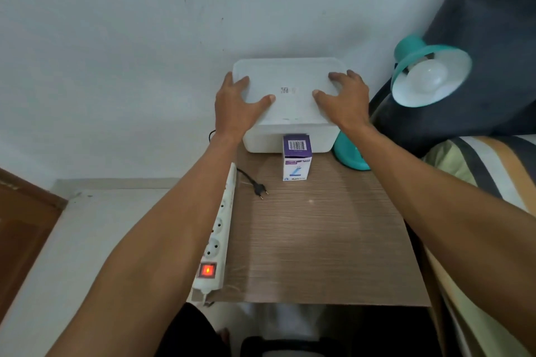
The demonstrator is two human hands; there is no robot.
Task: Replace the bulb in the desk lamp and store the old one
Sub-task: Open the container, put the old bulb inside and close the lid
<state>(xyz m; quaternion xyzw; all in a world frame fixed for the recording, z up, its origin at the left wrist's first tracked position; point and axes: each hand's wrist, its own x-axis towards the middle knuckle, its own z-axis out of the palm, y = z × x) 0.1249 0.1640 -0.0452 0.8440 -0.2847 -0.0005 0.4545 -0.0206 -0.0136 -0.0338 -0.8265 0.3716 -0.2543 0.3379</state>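
Pressing flat on the white plastic storage box's lid [290,87] at the wooden table's [319,240] far edge, the left hand [236,101] and right hand [343,98] are spread wide, holding nothing.

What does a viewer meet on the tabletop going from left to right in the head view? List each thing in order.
Power strip → loose black plug → purple-and-white bulb box → teal lamp base. The white storage box, under both hands, spans the middle, so it is left out.

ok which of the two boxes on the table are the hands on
The big white plastic box at the back; both hands rest on its lid. The small purple carton in front stands untouched.
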